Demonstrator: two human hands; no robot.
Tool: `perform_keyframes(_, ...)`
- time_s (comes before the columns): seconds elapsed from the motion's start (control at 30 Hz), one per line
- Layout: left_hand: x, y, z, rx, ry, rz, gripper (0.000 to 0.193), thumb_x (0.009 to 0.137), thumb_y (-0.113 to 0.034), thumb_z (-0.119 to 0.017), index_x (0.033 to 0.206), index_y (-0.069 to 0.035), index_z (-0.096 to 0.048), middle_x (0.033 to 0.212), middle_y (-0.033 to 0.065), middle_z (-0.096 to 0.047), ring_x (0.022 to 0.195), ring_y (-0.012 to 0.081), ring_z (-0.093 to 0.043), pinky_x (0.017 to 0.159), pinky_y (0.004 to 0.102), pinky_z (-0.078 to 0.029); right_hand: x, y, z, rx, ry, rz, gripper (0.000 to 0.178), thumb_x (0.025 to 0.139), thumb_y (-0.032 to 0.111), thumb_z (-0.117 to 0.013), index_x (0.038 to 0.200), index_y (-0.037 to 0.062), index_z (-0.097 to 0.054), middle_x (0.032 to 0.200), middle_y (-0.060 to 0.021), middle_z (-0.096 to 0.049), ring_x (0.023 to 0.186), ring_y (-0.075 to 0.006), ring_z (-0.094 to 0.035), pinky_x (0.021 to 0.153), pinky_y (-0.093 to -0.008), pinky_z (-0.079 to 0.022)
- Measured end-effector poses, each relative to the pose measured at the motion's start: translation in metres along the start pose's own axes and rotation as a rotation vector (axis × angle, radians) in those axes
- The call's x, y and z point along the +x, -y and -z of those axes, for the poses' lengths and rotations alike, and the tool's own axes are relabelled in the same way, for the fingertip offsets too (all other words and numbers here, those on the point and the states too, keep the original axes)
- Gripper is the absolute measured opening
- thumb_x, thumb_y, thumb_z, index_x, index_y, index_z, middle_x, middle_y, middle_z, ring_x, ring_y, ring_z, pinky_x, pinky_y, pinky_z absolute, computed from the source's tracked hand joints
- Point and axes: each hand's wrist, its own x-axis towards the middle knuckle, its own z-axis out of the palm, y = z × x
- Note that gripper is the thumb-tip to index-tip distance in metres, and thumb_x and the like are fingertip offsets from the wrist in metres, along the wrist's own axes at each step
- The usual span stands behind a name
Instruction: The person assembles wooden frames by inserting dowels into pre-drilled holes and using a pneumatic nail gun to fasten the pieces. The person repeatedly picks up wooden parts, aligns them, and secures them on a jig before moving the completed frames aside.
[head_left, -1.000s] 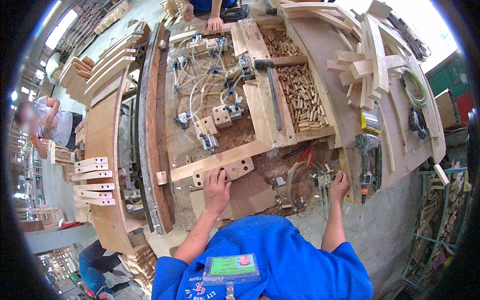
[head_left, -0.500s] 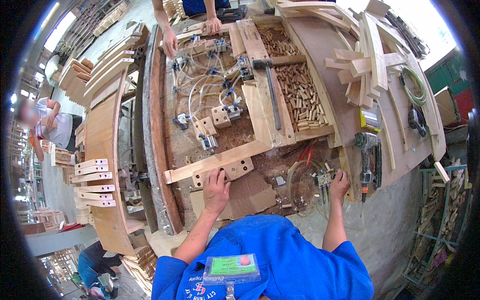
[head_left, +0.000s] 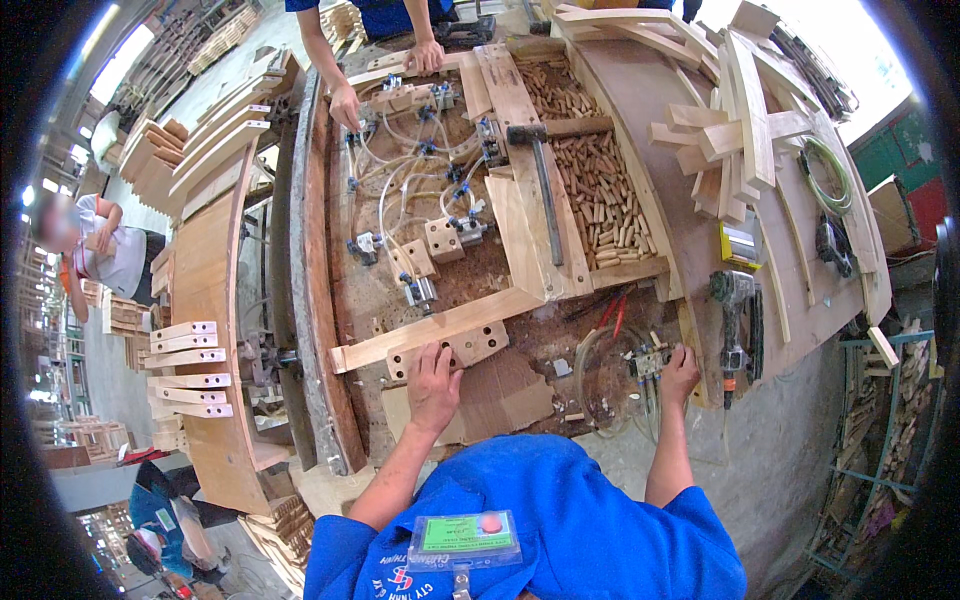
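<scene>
On the near part of the bench (head_left: 535, 350), a drilled wooden block (head_left: 484, 343) is being touched from above by the left hand (head_left: 434, 394), its fingers being kept extended, the thumb spread apart. The block is being bordered on its far side by a wooden strip (head_left: 440, 328). To the right, a valve assembly (head_left: 648, 362) is being reached by the right hand (head_left: 680, 376); whether its fingers are pinching it cannot be told.
</scene>
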Motion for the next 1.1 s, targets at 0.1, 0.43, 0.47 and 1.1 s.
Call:
perform_keyframes(0.1,0.0,0.001,0.0,-0.003,0.013,0.013,0.054,0.085,-0.013,-0.083,0.133,-0.001,-0.062,0.143,0.02,-0.056,0.137,0.042,-0.051,0.117,0.0517,-0.042,0.0,-0.003,0.0,-0.036,0.039,-0.027,0.031,0.107,0.029,-0.058,0.1,0.0014,-0.07,0.09,-0.0243,-0.072,0.083,-0.0455,-0.068,0.074,-0.052,-0.05)
perform_keyframes(0.43,-0.001,0.003,-0.001,-0.007,-0.012,0.007,0.054,0.084,-0.014,-0.083,0.133,0.0,-0.064,0.142,0.0197,-0.057,0.135,0.041,-0.052,0.116,0.0509,-0.043,-0.002,-0.004,-0.004,-0.02,-0.017,0.02,0.03,0.107,0.028,-0.058,0.104,0.0018,-0.07,0.089,-0.0247,-0.071,0.083,-0.046,-0.068,0.073,-0.0517,-0.05)
perform_keyframes(0.47,0.0,0.003,-0.001,-0.014,-0.009,0.007,0.054,0.084,-0.014,-0.083,0.133,0.0,-0.064,0.142,0.0197,-0.057,0.134,0.0408,-0.052,0.116,0.0509,-0.043,-0.002,-0.004,-0.003,-0.031,-0.006,0.006,0.029,0.107,0.028,-0.058,0.104,0.0017,-0.07,0.089,-0.025,-0.071,0.083,-0.0463,-0.068,0.073,-0.0518,-0.05)
perform_keyframes(1.1,-0.001,0.004,-0.001,-0.02,-0.012,-0.001,0.055,0.084,-0.013,-0.083,0.134,0.0,-0.064,0.143,0.0205,-0.057,0.136,0.0409,-0.051,0.117,0.051,-0.042,-0.001,-0.007,0.001,-0.051,0.065,-0.035,0.036,0.108,0.031,-0.058,0.114,-0.0009,-0.073,0.104,-0.0247,-0.076,0.097,-0.0449,-0.071,0.083,-0.0515,-0.054)
